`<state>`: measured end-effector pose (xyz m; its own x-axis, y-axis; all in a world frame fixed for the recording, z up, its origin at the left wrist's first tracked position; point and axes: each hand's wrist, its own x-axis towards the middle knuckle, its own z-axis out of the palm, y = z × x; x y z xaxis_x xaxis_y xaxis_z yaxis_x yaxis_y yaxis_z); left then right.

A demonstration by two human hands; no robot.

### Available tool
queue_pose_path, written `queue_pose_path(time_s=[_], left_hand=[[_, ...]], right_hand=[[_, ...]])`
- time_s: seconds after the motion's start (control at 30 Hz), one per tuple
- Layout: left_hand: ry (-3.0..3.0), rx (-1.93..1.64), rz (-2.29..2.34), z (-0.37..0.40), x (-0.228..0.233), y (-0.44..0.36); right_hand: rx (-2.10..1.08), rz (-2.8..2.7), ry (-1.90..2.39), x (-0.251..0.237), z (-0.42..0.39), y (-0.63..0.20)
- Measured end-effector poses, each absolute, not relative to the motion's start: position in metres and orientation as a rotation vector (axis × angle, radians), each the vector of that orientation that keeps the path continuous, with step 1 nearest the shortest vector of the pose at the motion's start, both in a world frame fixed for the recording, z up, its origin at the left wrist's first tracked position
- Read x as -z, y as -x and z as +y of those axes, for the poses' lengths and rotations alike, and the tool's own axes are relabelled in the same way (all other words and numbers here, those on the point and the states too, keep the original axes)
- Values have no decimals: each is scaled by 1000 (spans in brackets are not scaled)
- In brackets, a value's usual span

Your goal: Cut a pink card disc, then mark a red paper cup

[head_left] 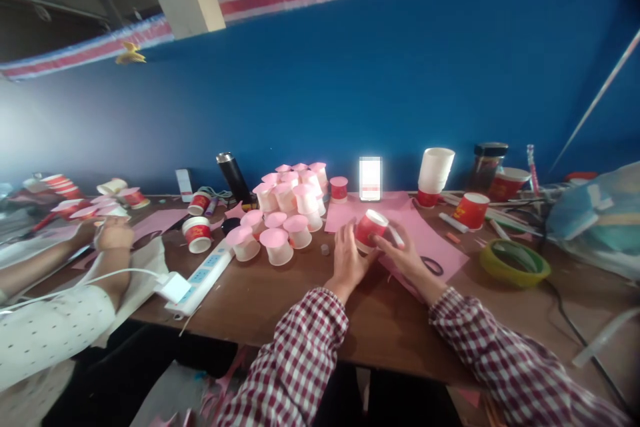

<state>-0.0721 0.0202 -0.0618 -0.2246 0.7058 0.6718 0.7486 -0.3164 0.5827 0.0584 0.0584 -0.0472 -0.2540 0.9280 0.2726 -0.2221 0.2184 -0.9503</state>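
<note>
Holding a red cup (369, 228) tilted over the pink sheet (430, 240), left hand (349, 260) and right hand (406, 257) both closed on it, fingers wrapping its sides. Likely fitting a cover; next, pressing evenly around the rim.

hidden: red cup (369, 229) lower side behind left hand (349, 260) | blurred: phone (371, 178) screen beyond grip | cut off: co-worker's arm (45, 267), far left

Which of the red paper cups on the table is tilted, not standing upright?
The red cup held between the left hand and right hand, over the pink paper; the others stand upright.
</note>
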Motion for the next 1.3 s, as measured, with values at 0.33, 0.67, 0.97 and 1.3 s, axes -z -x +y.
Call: queue_pose_path(time_s=[0.33,0.67,0.97,1.3], left_hand=[[2055,1793,-1806,16,60,67],[2079,1940,-1931,17,62,70],[1943,2290,-2124,19,59,77],[1859,2488,-2257,24,60,85]], right_hand=[[-1234,-1392,786,48,61,-59],[-1241,-1422,757,54,65,-61],[-1080,-1450,757,64,67,-58],[-684,-1510,966,43,51,-66]])
